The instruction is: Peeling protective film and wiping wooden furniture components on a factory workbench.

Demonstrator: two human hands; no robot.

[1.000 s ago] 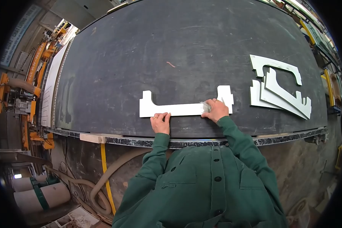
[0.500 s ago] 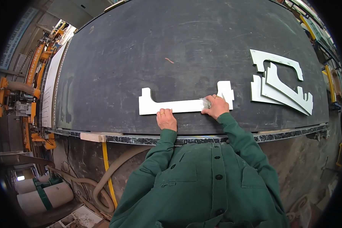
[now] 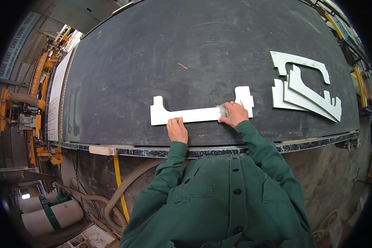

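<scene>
A white flat cut-out board (image 3: pixel 194 115) with two raised ends lies near the front edge of the dark tabletop. My left hand (image 3: pixel 177 131) is closed at its near edge, left of the middle, with the fingertips on the board. In the fingers of my right hand (image 3: pixel 236 115) is a crumpled greyish wad (image 3: pixel 222 110), thin and partly see-through. It is pressed on the board close to the right end; whether it is plastic film or cloth I cannot tell. Part of the wad is hidden under the hand.
More white cut-out boards (image 3: pixel 312 97) lie overlapping at the right of the dark table (image 3: pixel 124 62). A small reddish-brown scrap (image 3: pixel 182 66) lies farther back. Orange machinery (image 3: pixel 37 91) stands at the left. A wooden block (image 3: pixel 103 150) sits at the front edge, above a hose (image 3: pixel 132 177).
My left hand has slid slightly left along the board's near edge. The right hand stays by the right end, with the wad still in its fingers.
</scene>
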